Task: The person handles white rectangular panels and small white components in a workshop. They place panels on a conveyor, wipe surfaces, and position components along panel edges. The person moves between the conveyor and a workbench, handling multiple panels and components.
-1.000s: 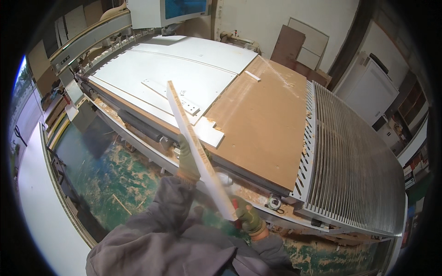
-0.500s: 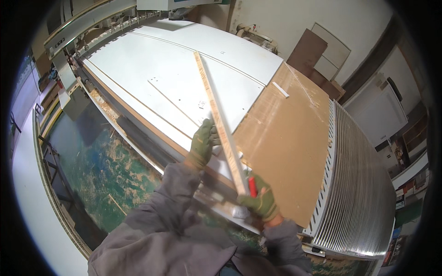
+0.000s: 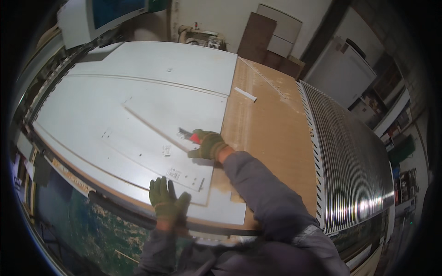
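My left hand point(image 3: 165, 198), in a green glove, lies with fingers spread on the near edge of a large white panel point(image 3: 87, 103). Close beside it, a narrow white board point(image 3: 152, 162) with small holes and a label lies flat on the panel. My right hand point(image 3: 211, 145), also gloved in green, is closed round a red-handled tool point(image 3: 195, 138) with a dark end. Blur hides the tool's exact kind. It is over the panel, at the near end of a long slanting slot point(image 3: 152, 125).
Right of the panel is a bare brown board point(image 3: 271, 138) carrying a small white strip point(image 3: 245, 94). Farther right stands a ribbed metal table point(image 3: 350, 156). Machine parts point(image 3: 69, 27) rise at the far left, and brown boards point(image 3: 258, 39) lean on the wall.
The long board, earlier raised between both hands, now lies flat on the white panel. My right hand has moved forward and left over the panel with the red-handled tool. The view has shifted.
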A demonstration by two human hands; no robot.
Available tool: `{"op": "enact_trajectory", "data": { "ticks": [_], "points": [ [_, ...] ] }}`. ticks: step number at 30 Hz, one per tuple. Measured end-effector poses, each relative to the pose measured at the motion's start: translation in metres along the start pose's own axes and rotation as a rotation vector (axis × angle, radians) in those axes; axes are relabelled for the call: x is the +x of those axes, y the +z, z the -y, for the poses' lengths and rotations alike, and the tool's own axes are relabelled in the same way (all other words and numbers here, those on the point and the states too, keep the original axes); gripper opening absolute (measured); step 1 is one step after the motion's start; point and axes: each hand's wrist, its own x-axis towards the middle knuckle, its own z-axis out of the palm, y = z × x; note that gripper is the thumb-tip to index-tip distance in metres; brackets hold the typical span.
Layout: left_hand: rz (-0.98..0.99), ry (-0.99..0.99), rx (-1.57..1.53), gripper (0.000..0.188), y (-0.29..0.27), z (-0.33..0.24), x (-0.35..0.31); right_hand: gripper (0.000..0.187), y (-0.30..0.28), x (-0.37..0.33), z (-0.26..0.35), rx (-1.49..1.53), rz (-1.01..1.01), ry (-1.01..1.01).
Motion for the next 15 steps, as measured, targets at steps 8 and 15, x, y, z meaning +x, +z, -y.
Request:
{"op": "enact_trajectory", "data": {
  "ticks": [8, 15],
  "points": [
    [0.010, 0.141, -0.070, 0.075, 0.010, -0.037, -0.036, 0.056, -0.018, -0.003, -0.113, 0.042, -0.069, 0.070],
    [0.084, 0.311, -0.005, 0.070, 0.016, -0.119, 0.063, 0.042, -0.119, 0.028, -0.385, -0.042, -0.514, 0.651]
  ]
}}
